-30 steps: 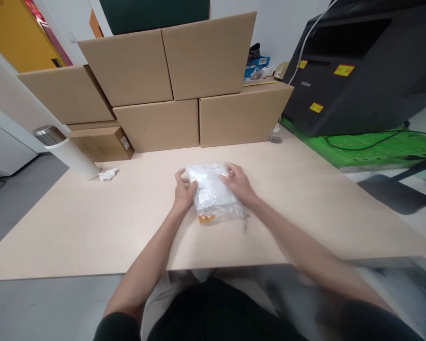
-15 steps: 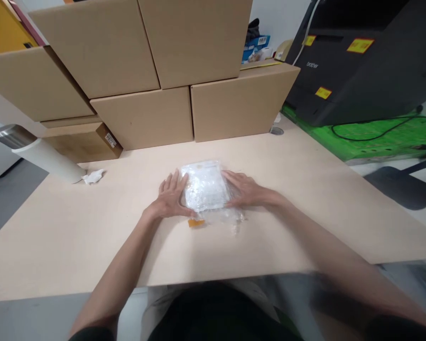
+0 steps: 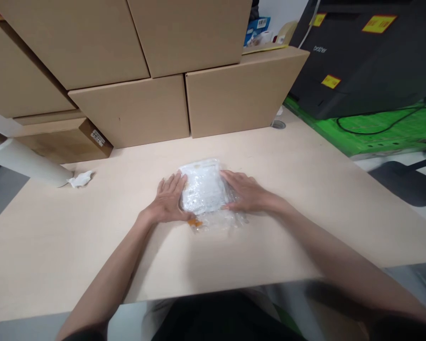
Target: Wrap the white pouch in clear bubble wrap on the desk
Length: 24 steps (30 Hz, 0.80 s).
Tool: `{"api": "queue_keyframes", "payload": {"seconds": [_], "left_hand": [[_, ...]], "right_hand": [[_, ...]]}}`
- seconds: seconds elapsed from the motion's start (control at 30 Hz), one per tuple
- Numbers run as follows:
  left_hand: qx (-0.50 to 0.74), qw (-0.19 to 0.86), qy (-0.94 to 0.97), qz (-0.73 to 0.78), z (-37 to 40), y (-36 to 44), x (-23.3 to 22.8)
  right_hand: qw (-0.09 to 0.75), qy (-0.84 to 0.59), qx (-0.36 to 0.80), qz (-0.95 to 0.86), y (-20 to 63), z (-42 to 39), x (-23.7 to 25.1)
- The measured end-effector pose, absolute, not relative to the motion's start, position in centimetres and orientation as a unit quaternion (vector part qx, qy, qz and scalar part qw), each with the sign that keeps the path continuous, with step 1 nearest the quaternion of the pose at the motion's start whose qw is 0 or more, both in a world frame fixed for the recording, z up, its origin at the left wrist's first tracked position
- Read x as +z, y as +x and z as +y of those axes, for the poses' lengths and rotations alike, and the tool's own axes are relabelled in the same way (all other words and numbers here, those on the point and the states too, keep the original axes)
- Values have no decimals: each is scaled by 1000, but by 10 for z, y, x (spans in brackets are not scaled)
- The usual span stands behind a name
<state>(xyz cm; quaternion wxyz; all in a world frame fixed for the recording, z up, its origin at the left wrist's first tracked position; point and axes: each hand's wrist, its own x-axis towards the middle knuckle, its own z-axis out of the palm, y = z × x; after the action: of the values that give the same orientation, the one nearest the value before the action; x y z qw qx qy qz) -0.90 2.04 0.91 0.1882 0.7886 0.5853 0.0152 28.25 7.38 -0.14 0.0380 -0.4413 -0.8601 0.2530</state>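
The bag (image 3: pixel 206 194), clear plastic with something white inside, is lying flat at the centre of the frame on the table (image 3: pixel 305 213), an orange tab poking out at its lower left corner. The left hand (image 3: pixel 168 199) is pressing flat along the bag's left edge, fingers straight and close together, pointing up the frame. The right hand (image 3: pixel 246 192) is lying on the bag's right side, fingers spread a little and resting on the plastic, gripping nothing. Across the top of the frame, boxes (image 3: pixel 184 66) are standing stacked. At far left a white cylinder (image 3: pixel 24 161) is lying with a crumpled tissue (image 3: pixel 80 179) beside it. In the upper right, a black printer (image 3: pixel 369 57) is sitting.
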Motion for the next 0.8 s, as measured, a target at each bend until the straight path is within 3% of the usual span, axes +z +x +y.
{"api": "queue_keyframes", "payload": {"seconds": [0.2, 0.43, 0.7, 0.8], "left_hand": [[21, 190, 772, 606, 11, -8, 14], [118, 116, 829, 534, -21, 16, 29], [103, 104, 835, 530, -32, 45, 3], [147, 137, 814, 545, -30, 43, 5]], "right_hand": [[74, -439, 284, -849, 288, 75, -4], [362, -459, 464, -665, 298, 72, -12], [359, -452, 410, -706, 291, 74, -26], [401, -443, 338, -727, 287, 70, -26]]}}
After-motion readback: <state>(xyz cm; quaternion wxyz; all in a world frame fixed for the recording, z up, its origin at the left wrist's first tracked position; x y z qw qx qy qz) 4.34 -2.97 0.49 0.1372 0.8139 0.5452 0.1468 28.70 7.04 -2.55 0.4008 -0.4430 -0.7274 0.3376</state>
